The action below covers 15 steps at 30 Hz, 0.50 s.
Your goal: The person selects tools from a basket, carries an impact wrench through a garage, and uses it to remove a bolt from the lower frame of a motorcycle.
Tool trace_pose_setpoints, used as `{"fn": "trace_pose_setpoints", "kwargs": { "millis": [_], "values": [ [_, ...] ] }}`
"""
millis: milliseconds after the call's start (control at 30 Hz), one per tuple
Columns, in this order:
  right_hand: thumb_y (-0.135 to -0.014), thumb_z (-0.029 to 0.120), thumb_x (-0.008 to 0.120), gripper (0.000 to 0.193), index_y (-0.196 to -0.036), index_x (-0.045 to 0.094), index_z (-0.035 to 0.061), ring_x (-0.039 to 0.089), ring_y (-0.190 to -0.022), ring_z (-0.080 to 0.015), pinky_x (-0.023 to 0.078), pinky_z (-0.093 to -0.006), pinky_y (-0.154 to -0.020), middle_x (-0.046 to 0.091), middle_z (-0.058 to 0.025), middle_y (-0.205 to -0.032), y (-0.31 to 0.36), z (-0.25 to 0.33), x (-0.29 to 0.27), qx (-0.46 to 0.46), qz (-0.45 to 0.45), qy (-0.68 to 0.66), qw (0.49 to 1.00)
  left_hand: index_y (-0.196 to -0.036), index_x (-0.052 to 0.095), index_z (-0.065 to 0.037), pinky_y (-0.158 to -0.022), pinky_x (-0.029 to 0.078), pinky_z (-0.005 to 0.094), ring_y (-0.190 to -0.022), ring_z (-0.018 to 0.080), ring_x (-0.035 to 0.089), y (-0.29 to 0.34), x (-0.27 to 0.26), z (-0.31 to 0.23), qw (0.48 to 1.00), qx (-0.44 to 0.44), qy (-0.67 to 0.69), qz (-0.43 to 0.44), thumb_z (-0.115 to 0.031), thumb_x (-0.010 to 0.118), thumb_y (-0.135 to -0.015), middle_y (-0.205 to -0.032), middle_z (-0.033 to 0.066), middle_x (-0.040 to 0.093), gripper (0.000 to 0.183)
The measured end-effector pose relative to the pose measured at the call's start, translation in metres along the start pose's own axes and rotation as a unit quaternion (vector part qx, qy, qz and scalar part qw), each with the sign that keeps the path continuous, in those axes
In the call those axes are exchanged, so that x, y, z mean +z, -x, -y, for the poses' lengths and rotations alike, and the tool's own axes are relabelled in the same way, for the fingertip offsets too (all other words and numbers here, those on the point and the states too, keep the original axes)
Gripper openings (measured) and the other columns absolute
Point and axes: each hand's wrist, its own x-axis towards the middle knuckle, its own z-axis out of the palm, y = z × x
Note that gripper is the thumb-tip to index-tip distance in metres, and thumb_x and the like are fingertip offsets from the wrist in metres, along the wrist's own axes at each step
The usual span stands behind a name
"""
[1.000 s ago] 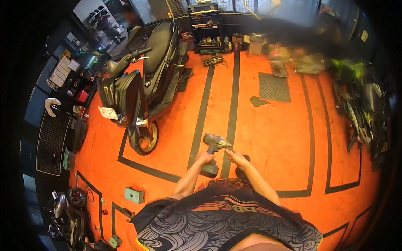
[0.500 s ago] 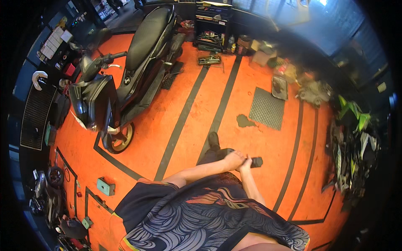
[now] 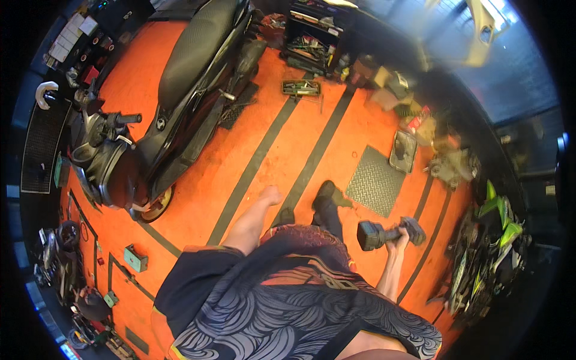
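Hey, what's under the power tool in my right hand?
Orange floor shows around the power tool, and a dark stripe runs up to it. Whatever lies directly beneath the tool and your right hand is covered.

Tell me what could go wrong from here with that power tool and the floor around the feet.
The bulky black cordless power tool is held by the right grip alone, so it might fall if that grip loosens. A dark irregular floor stain lies beside the forward black shoe; if wet, it could be slippery. The grey square diamond-patterned plate nearby might catch a toe.
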Motion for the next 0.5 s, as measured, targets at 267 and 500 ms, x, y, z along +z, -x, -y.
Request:
{"fn": "trace_pose_setpoints", "kwargs": {
  "millis": [267, 500],
  "values": [
    [-0.092, 0.033, 0.061, 0.032, -0.109, 0.057, 0.0065, 0.053, -0.063, -0.0105, 0.045, -0.0268, -0.055, 0.057, -0.0016, -0.086, -0.134, 0.039, 0.166, -0.074, -0.064, 0.281, 0.955, -0.103, 0.067, 0.001, -0.080, 0.051, 0.0421, -0.094, 0.0347, 0.067, -0.021, -0.027, 0.208, 0.894, -0.350, 0.208, -0.190, -0.035, 0.058, -0.081, -0.100, 0.0226, 0.069, 0.043],
    [-0.091, 0.033, 0.061, 0.026, -0.085, 0.055, 0.0086, 0.045, -0.058, -0.0111, 0.039, -0.0281, -0.056, 0.046, 0.0006, -0.067, -0.284, 0.004, 0.312, -0.013, 0.019, 0.450, 0.893, -0.105, 0.067, -0.001, -0.084, 0.049, 0.0394, -0.096, 0.0276, 0.065, -0.071, -0.039, 0.074, 0.832, -0.281, 0.415, -0.238, -0.030, 0.062, -0.085, -0.100, 0.0173, 0.069, 0.036]
  ]
}}
